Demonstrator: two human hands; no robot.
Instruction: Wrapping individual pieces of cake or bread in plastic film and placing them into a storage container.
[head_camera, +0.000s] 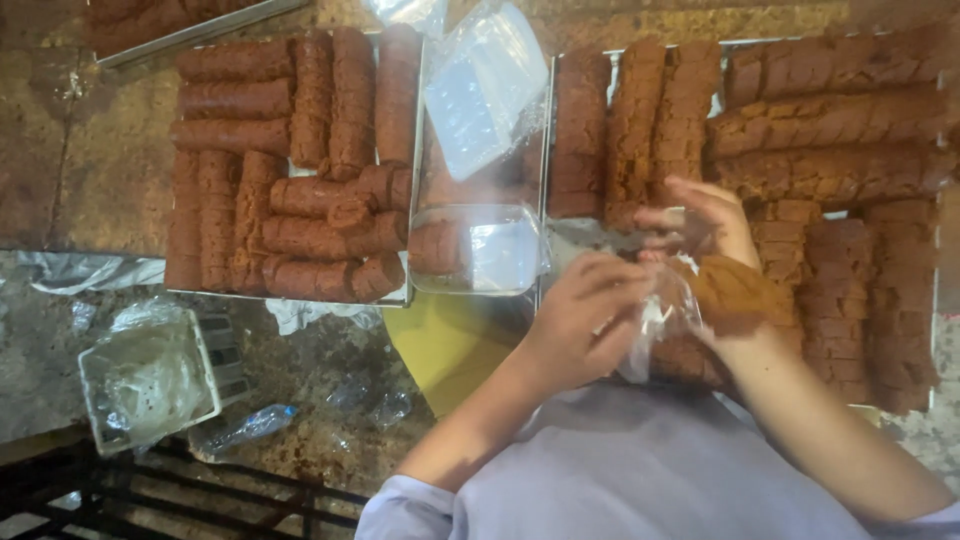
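My left hand (585, 315) grips a clear plastic bag (655, 320) at its mouth. My right hand (705, 225) holds the other side of the bag, with a brown crumbly block (735, 290) partly inside it. Both hands are over the right metal tray (550, 150), which is filled with rows of brown sliced bars (830, 170).
The left tray (412, 180) holds several brown rolls (290, 150). Between the trays a stack of clear plastic containers (480, 90) lies above a clear tub (475, 250) holding one brown piece. A white basket (150, 380) and a plastic bottle (250, 425) sit on the stone counter at lower left.
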